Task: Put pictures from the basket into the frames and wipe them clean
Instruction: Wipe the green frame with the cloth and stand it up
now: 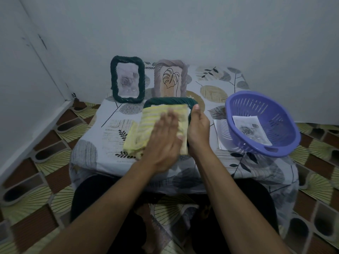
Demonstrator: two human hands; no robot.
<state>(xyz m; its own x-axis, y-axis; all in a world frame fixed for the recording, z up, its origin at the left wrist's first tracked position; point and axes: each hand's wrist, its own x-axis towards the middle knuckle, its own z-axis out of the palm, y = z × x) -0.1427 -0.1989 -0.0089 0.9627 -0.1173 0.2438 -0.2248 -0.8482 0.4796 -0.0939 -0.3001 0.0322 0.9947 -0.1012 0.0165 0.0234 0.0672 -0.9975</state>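
Wiping step, seen from beside the seated person. Left hand (163,142) lies flat with straight fingers pressed on the yellow striped cloth (146,125); it is motion-blurred, so likely mid-stroke. The cloth covers most of the flat green frame (170,101), which lies face up at the near middle of the table (102,158). Only its top and right rope rim show. Right hand (199,131) grips the frame's right edge with the thumb laid along the upper corner, bracing it. To do this well: hold that brace firm so the frame doesn't slide, use a flat palm with even pressure, and run strokes out to the rim and corners, which the folded cloth may skip. The cloth's left end trails off the frame onto the tabletop, so bunch it up. Open room lies to the left of the frame. To the right, just beside the bracing hand, a paper sheet (219,132) sits under the tilted purple basket (286,142). The basket holds a rose picture (251,129), so one is left to frame, I'd judge. The basket is near the table's right edge, so don't elbow it. Farther back, close behind the flat frame, the standing green frame (113,79) with a rose print and the mauve frame (157,76) with a leaf drawing are upright. Forward strokes should stop short of them.
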